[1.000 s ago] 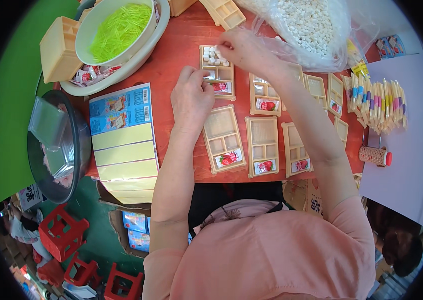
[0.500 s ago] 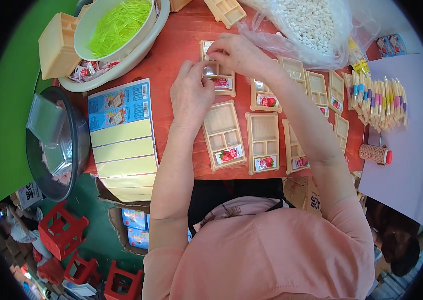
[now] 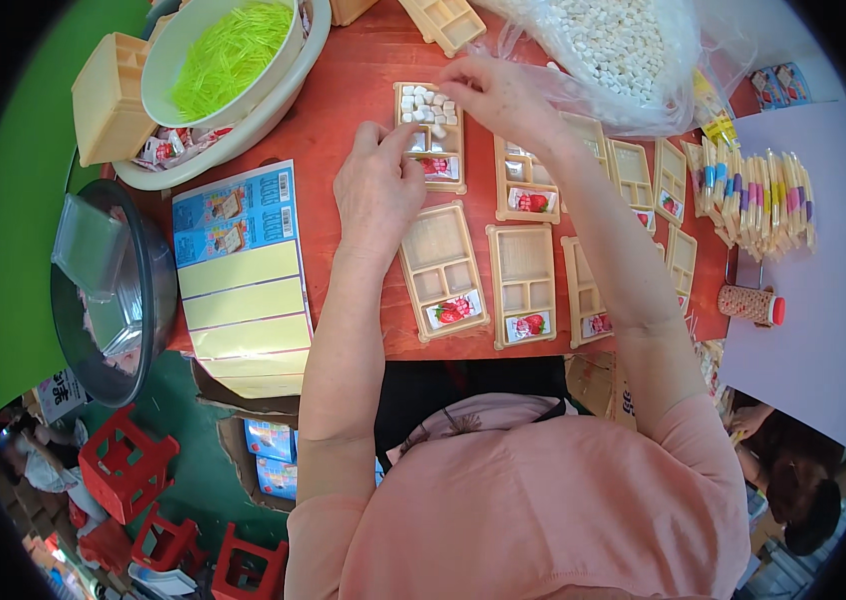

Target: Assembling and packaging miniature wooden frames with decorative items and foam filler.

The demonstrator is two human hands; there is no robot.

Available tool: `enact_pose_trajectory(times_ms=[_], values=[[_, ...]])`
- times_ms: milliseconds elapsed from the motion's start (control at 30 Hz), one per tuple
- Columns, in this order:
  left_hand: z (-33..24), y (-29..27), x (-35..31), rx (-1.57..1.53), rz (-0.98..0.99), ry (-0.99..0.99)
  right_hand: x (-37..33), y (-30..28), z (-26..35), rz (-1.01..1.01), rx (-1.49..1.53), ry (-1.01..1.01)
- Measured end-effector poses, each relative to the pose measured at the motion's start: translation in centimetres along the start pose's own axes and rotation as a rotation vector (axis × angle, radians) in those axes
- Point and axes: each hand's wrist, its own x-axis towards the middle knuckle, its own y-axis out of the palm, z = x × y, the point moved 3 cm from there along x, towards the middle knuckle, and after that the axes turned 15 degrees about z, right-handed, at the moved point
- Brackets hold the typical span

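A beige divided plastic tray (image 3: 461, 150) lies at the far middle of the red table. Small white pieces like mini marshmallows (image 3: 425, 104) fill its large compartment, and a few sit in a smaller one. A strawberry-printed packet lies in its near compartment. My left hand (image 3: 375, 190) is closed on the tray's left edge, its fingertips over the small compartments. My right hand (image 3: 505, 104) hovers at the tray's far right corner, thumb and forefinger slightly apart with nothing visible between them. More beige trays (image 3: 443, 250) with strawberry packets stand nearer and to the right, partly hidden by my right forearm.
A clear bag of white pieces (image 3: 613, 50) lies at the far right. Bowls with green plastic sticks (image 3: 238, 60) stand far left, above a dark basin (image 3: 158, 290). A label sheet (image 3: 243, 290), wrapped sticks (image 3: 758, 200) and a red-lidded jar (image 3: 748, 305) lie around.
My right hand has drawn back to the right from over the tray, uncovering the white pieces in its large compartment. My left hand stays at the tray's left edge.
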Motion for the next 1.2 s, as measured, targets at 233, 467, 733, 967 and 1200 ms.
enact_pose_trajectory(times_ms=[233,467,733,967,1200], values=[[0.0,0.0,0.0,0.002,-0.02,-0.002,-2.7,1.7,1.8,0.167,-0.121,-0.007],[0.3,0.2,0.0,-0.024,-0.02,-0.014,-4.5,1.5,3.3,0.071,-0.327,-0.062],[0.3,0.2,0.1,-0.028,-0.031,-0.001,-4.4,1.8,3.4,0.253,-0.363,-0.018],[0.2,0.1,0.1,-0.027,-0.027,-0.002,-3.9,1.8,3.1,0.214,-0.358,0.024],[-0.1,-0.1,-0.1,0.002,-0.006,-0.003,-1.7,-0.1,2.1,0.254,-0.132,0.096]])
